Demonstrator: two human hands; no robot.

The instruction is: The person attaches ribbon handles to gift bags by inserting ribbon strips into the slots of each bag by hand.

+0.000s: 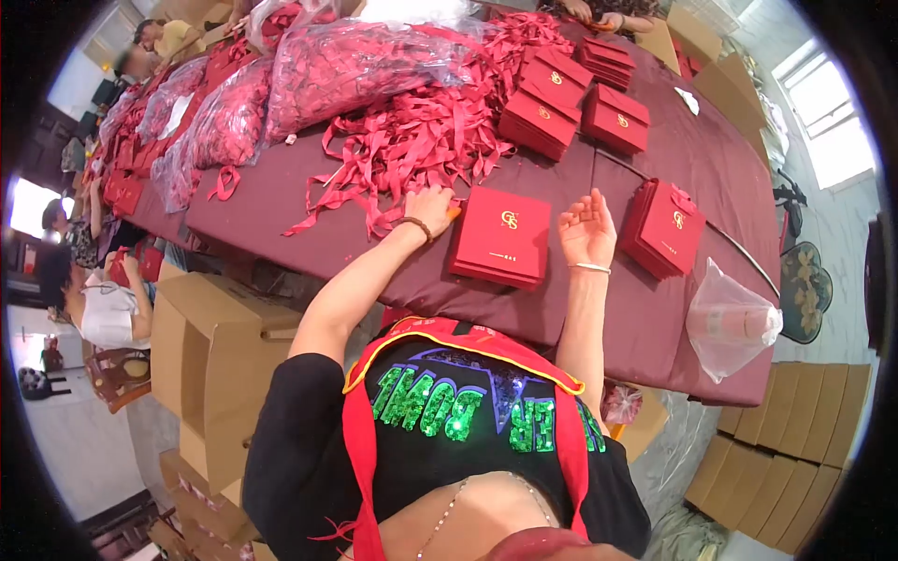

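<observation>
A red square box [502,234] with gold lettering lies in front of me on the table, between my hands. My left hand [430,208], with a dark bracelet on its wrist, is at the near edge of a heap of red ribbons [412,140]. Its fingers are bent down onto the ribbons and look closed on one, though the tips are partly hidden. Something orange covers its thumb tip. My right hand [587,236] is held palm up just right of the box, open and holding nothing. Further right is a stack of red boxes [662,227].
More red box stacks [543,112] stand behind. Clear plastic bags [346,79] full of red pieces fill the left side. A translucent bag [730,318] sits at the right edge, near a cable [744,252]. Cardboard cartons [220,346] stand left; other people work around the table.
</observation>
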